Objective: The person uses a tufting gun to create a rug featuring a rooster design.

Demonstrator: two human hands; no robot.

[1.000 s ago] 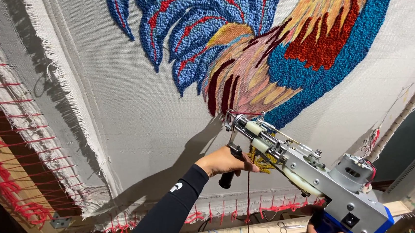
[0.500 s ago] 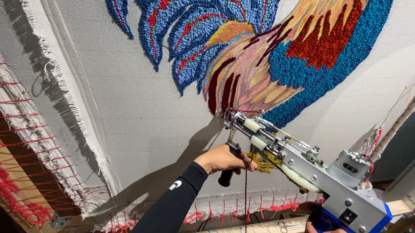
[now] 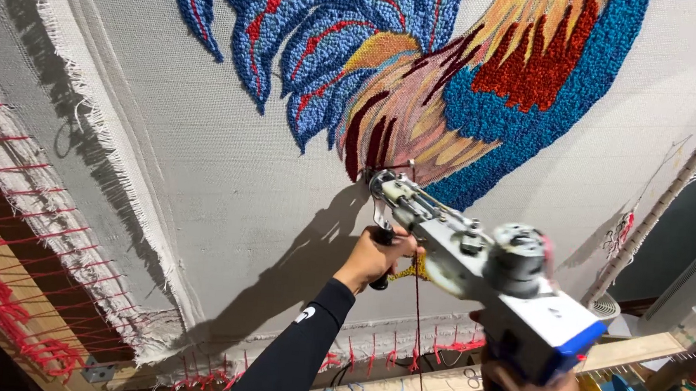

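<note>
1. The tufting gun has a bare, dull-grey metal front and a smooth white and blue plastic body.
2. The backing cloth is a matt, coarse grey-white weave, frayed at its edge.
3. The tufted rooster design is nubbly, looped yarn in blue, red and orange.
4. The frame rail is pale, unfinished wood.
5. The sleeve is smooth black stretch fabric.

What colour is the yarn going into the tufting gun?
Dark red yarn, seen in the head view.
</note>
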